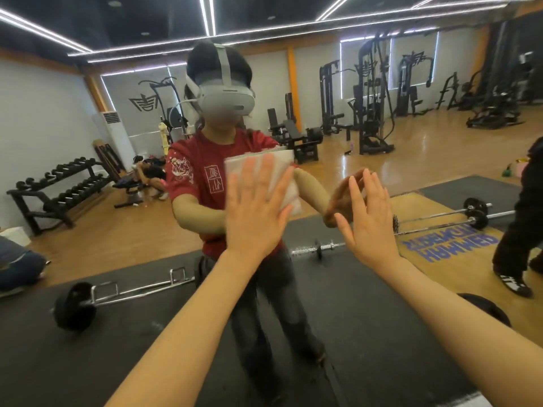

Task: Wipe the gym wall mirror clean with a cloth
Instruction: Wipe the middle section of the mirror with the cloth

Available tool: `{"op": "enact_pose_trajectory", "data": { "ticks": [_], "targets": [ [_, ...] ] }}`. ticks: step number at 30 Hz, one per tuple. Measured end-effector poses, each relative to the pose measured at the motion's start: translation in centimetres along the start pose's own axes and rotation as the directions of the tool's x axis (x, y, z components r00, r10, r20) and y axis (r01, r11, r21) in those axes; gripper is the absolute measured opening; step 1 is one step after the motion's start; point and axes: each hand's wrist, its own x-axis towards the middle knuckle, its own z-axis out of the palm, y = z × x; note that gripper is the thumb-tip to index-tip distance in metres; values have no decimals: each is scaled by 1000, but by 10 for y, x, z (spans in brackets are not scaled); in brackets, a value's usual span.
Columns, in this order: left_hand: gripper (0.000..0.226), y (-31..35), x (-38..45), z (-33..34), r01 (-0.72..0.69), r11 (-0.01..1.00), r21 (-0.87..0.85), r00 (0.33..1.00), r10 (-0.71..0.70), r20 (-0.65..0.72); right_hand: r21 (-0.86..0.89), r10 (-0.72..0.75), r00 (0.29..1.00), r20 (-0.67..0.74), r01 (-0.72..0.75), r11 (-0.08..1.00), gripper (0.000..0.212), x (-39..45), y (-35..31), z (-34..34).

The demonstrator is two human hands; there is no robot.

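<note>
From the head camera, both bare arms reach forward to the gym wall mirror (pixel 382 177), which fills nearly the whole picture.

The left hand (pixel 255 210) lies flat with straight, spread fingers on a white folded cloth (pixel 282 171), pressing it against the glass at about chest height of the reflected person. Its grip is released: the fingers are not curled round the cloth, only laid over it, and the cloth shows above and to the right of the fingertips.

The right hand (pixel 370 218) is just beside it, also flat and released, fingers straight and pointing up, with nothing in it. Its fingertips meet those of its own reflection, so it appears to touch the glass.

The mirror shows the person in a red T-shirt (pixel 194 177) and a grey headset (pixel 226 98). Behind, reflected, stand a dumbbell rack (pixel 58 189) at the left, black weight machines (pixel 370 107) at the right, and barbells (pixel 123 292) on the dark floor mats (pixel 147 333).
</note>
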Motion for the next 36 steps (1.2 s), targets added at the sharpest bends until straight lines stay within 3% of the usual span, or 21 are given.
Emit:
{"op": "enact_pose_trajectory", "data": {
  "ticks": [3,7,13,17,21,26,33,36],
  "targets": [
    [72,35,19,5,-163,987,-5,987,163,-2,8,-16,1000,-12,16,1000,65,-2,6,1],
    [71,24,5,7,-172,985,4,985,172,6,6,-25,1000,-10,25,1000,65,-3,9,2],
    [78,-68,-105,16,198,979,44,980,-198,3,16,24,1000,-1,-24,1000,74,-3,2,5],
    [75,-51,-98,18,360,933,-2,933,-360,21,-3,42,999,22,-42,999,87,-3,1,8],
    [72,11,-59,22,8,999,-37,999,-6,48,-9,30,999,17,-29,1000,90,-3,3,9],
    [71,15,-56,22,-133,991,6,989,132,73,-16,31,999,35,-31,999,88,-4,4,5],
    [75,-99,-166,27,-17,997,73,998,12,62,18,51,999,-3,-51,999,85,-5,-1,7],
    [76,-96,-170,31,62,997,48,996,-65,66,29,44,999,-21,-44,999,86,-4,0,8]
  ]
}}
